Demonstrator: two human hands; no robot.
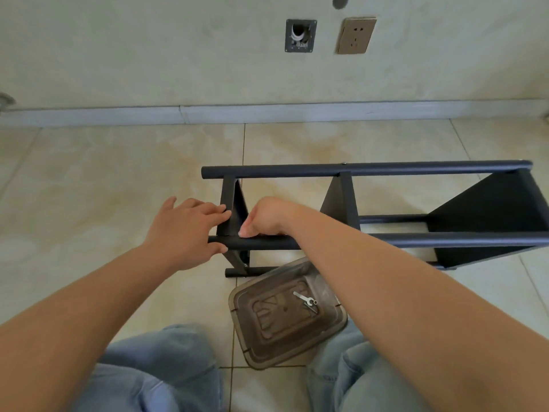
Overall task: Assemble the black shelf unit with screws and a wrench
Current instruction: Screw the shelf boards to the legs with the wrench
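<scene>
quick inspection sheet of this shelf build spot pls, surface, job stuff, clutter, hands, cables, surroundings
surface: glossy beige tiled floor.
job's things: black shelf unit lies on its side; silver wrench lies in the clear plastic tray; loose screws too small to tell.
clutter: nothing seen.
grippers: left hand rests with straight fingers against the end panel and near tube; right hand curls over the near tube.
cables: nothing seen loose.
surroundings: wall with power socket, open wall box, grey skirting.
</scene>
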